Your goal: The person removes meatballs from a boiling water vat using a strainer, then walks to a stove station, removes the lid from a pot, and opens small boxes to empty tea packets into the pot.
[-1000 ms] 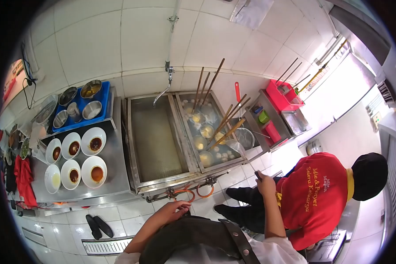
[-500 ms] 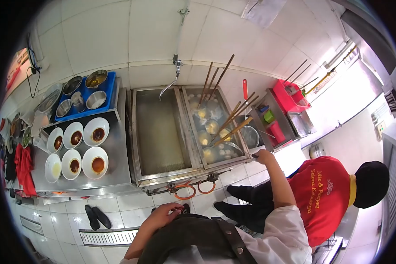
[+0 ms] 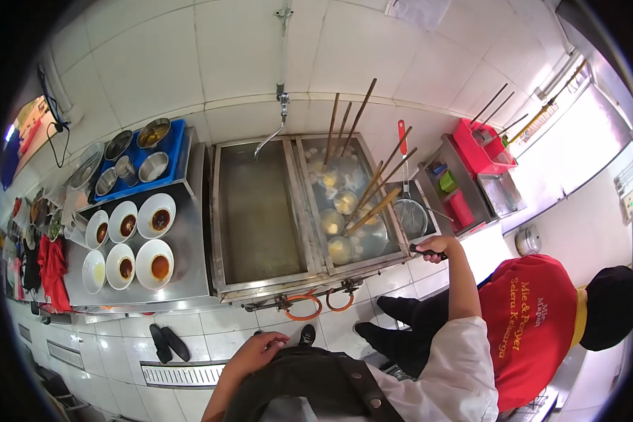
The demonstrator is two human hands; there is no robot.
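Right hand (image 3: 432,245) gripping black utensil handle (image 3: 416,250) outside right cooking vat (image 3: 366,264), likely avoiding heat; left hand (image 3: 260,353) hanging loosely curled.

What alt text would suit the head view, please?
Right hand holds a black-handled tool at a vat of cloudy water; left hand near the apron. Six white bowls stand at left, a person in red at right.
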